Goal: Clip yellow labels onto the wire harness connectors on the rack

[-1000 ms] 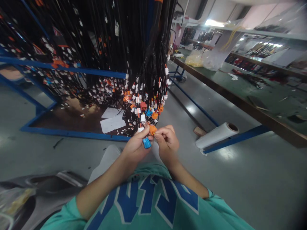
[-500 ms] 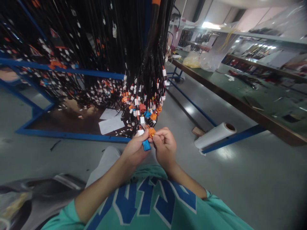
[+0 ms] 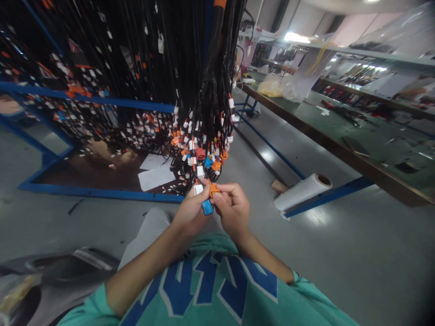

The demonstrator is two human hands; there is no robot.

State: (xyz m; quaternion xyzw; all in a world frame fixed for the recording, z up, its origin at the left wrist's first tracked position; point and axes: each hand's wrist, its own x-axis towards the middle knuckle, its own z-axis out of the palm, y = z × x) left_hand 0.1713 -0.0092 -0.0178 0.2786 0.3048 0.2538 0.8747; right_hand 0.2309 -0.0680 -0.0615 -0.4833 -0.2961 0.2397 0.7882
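Note:
My left hand [image 3: 193, 207] is closed around a blue connector [image 3: 207, 207] and a white connector [image 3: 198, 189], with the thumb on top. Beside it, my right hand [image 3: 234, 206] pinches an orange connector [image 3: 214, 190] between thumb and fingers. Just above both hands hangs a thick bundle of black cables [image 3: 214, 95]. Its lower end carries white, orange, blue and red connectors, among them a red one [image 3: 200, 153] and another blue one [image 3: 208, 162].
A blue rack frame [image 3: 102, 194] holding many hanging cables stands at the left, with white sheets [image 3: 156, 176] on its base. At the right is a long green-topped table [image 3: 360, 140]; a white roll [image 3: 302, 192] rests below its edge.
The orange connector has tilted slightly between my right fingers. Both hands remain in nearly the same place, and the view has shifted slightly.

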